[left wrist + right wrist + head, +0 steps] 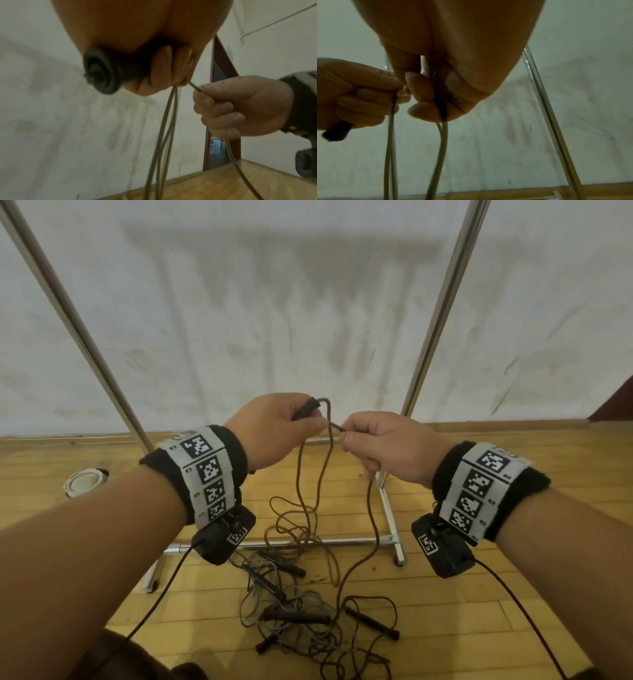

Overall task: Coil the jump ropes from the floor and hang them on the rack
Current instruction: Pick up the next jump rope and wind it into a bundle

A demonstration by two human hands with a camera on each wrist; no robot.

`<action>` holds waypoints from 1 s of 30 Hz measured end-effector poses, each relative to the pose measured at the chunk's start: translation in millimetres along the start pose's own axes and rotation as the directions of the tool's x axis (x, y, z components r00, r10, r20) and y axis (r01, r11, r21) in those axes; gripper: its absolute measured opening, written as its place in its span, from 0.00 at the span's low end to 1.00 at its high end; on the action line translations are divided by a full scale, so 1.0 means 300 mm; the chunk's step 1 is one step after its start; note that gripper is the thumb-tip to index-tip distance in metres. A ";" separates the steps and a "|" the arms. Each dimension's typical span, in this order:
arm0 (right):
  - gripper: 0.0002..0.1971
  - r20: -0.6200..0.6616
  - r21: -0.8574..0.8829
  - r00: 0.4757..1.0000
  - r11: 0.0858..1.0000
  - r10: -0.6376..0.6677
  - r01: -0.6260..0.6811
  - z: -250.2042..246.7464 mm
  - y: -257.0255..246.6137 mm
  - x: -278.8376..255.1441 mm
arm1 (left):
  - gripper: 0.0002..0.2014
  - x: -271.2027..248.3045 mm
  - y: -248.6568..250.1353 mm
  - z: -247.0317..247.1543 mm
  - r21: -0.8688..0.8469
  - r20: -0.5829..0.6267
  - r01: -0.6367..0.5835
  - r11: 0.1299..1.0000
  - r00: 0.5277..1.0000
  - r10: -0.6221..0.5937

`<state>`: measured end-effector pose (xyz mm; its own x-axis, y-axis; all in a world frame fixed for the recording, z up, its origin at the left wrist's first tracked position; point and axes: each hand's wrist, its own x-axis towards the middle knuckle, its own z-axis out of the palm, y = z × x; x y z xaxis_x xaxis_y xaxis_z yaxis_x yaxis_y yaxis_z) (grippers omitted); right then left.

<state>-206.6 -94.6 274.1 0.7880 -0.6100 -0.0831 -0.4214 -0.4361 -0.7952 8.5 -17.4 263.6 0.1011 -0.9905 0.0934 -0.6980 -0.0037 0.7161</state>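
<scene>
My left hand grips a black jump rope handle together with strands of its brown cord. The handle's round end sticks out of the fist in the left wrist view. Just to the right, my right hand pinches the same cord between thumb and fingers. Loops of it hang down to the floor. A tangle of more jump ropes, grey and brown with black handles, lies on the wooden floor below my hands. The metal rack stands in front of me.
The rack's two slanted poles rise left and right, its base bars lie on the floor by the ropes. A white wall is behind. A roll of tape lies at the left. Black wrist-camera cables hang from both arms.
</scene>
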 end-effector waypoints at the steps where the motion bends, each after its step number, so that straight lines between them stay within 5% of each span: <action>1: 0.10 -0.012 -0.012 1.000 1.000 0.001 -0.001 -0.003 0.016 0.003 | 0.12 0.004 -0.003 -0.004 0.024 -0.048 0.009 1.000 0.999 -0.008; 4: 0.11 -0.002 -0.099 0.998 0.993 0.066 -0.066 -0.028 0.095 -0.001 | 0.12 0.020 -0.045 -0.045 0.026 -0.234 0.096 0.995 0.968 -0.087; 9: 0.14 -0.024 -0.454 0.955 0.848 0.296 -0.275 -0.112 0.279 -0.076 | 0.13 0.012 -0.210 -0.214 -0.245 -0.481 0.286 0.926 0.794 -0.373; 15: 0.19 -0.044 -0.502 0.898 0.768 0.437 -0.398 -0.120 0.337 -0.089 | 0.07 0.002 -0.280 -0.192 -0.297 -0.316 0.347 0.889 0.844 -0.435; 22: 0.17 -0.074 0.180 0.898 0.892 0.433 -0.415 -0.059 0.194 -0.013 | 0.02 0.005 -0.166 -0.074 -0.359 -0.044 0.243 0.901 0.960 -0.277; 24: 0.16 -0.070 0.346 0.908 0.864 0.414 -0.367 -0.038 0.135 0.003 | 0.03 -0.006 -0.125 -0.035 -0.364 0.060 0.224 0.904 0.974 -0.218; 30: 0.14 -0.156 0.672 0.910 0.717 0.385 -0.188 0.014 -0.020 0.029 | 0.26 -0.032 -0.017 0.040 -0.346 0.210 0.198 0.917 0.969 -0.130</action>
<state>-195.3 -94.6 275.8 0.4845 -0.8262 -0.2877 -0.1485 0.2464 -0.9577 2.4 -9.7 250.8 0.0397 -0.9883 -0.1474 -0.3744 -0.1515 0.9148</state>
